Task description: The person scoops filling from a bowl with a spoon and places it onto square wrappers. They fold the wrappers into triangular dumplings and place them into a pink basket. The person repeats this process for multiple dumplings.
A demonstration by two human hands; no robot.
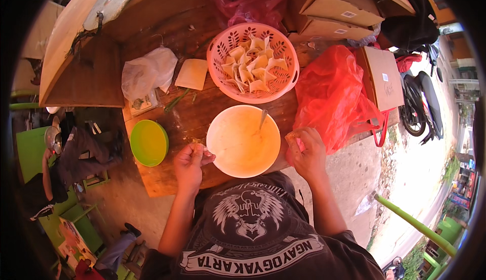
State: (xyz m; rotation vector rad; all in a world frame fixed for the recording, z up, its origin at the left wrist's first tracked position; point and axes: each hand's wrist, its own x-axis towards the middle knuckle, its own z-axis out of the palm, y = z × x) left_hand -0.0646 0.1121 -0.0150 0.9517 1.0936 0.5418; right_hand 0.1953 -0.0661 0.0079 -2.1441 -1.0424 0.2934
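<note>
A white bowl [243,143] stands before me near the table's front edge, with pale orange contents and a metal spoon [263,118] leaning inside. My left hand [191,162] is at its left rim, thumb and fingers drawn together. Small whitish and brownish bits show at those fingertips; what they are is unclear. To the right of the bowl, my right hand [307,151] is raised with curled fingers beside a red plastic bag [330,94]. Whether it grips anything is hard to tell. Beyond the bowl, a pink perforated basket [253,98] holds several folded dough wrappers [252,65].
At left are a green bowl [149,142], a clear plastic bag [148,71] and a stack of square wrappers [191,74]. Cardboard boxes [341,10] stand at the back right; another box [383,77] is behind the red bag. People [49,189] are off to the left.
</note>
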